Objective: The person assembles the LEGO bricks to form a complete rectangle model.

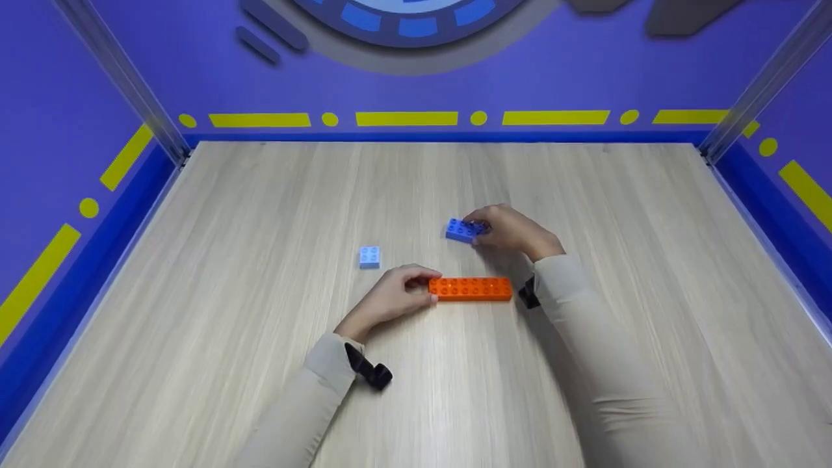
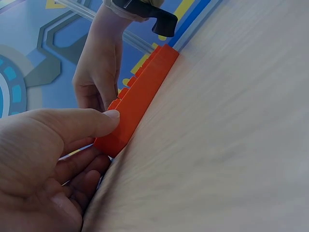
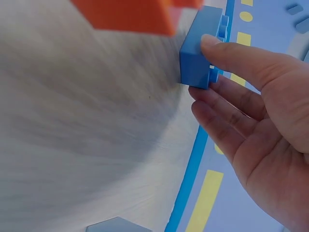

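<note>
My left hand (image 1: 395,290) pinches the left end of a long orange toy building brick (image 1: 478,290), which lies on the table with its studs up. In the left wrist view, the thumb (image 2: 114,114) presses the near side of this orange brick (image 2: 145,99). Farther back, my right hand (image 1: 513,229) holds a dark blue brick (image 1: 460,229) by its right end, between thumb and fingers. The thumb (image 3: 210,41) lies against the side of the blue brick (image 3: 195,53) in the right wrist view. A small light blue brick (image 1: 370,257) sits apart, left of both hands.
The wooden table (image 1: 260,214) meets a purple-blue back wall (image 1: 416,91) with yellow markings. Similar walls flank both sides, with metal posts (image 1: 123,81) at the corners. Black straps (image 1: 369,367) are around both wrists.
</note>
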Tool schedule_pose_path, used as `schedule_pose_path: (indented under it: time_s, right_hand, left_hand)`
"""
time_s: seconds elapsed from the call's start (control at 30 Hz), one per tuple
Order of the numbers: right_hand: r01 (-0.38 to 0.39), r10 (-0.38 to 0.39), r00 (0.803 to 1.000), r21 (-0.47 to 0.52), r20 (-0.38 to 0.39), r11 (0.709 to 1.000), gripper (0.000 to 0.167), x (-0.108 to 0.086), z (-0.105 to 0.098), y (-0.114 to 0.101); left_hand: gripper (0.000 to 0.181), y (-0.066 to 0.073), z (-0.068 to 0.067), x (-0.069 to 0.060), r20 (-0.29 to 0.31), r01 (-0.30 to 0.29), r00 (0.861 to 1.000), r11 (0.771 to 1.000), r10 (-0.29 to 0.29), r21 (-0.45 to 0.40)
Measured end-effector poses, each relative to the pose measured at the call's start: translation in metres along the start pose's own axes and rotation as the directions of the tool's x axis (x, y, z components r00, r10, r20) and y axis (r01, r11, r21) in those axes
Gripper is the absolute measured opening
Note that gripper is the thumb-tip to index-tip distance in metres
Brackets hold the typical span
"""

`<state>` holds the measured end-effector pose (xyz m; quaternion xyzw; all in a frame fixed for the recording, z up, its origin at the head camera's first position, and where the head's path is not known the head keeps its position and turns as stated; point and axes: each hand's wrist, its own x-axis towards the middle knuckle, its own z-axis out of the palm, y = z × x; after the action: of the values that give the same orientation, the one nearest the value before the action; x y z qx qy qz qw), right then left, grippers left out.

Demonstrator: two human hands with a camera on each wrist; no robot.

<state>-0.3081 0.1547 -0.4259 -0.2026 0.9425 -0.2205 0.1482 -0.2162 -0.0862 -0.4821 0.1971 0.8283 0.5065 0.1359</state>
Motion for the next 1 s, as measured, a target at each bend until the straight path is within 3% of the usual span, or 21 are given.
schedule_pose_path:
  time_s: [1.0]
  right_hand:
    - [0.058, -0.058, 0.998, -0.024, 0.017, 0.998, 0.039, -0.017, -0.002, -0.001]
  left_hand:
    - [0.041, 0.000, -0.001, 0.000, -0.002, -0.015, 1.000, 1.000, 0.015, 0.009]
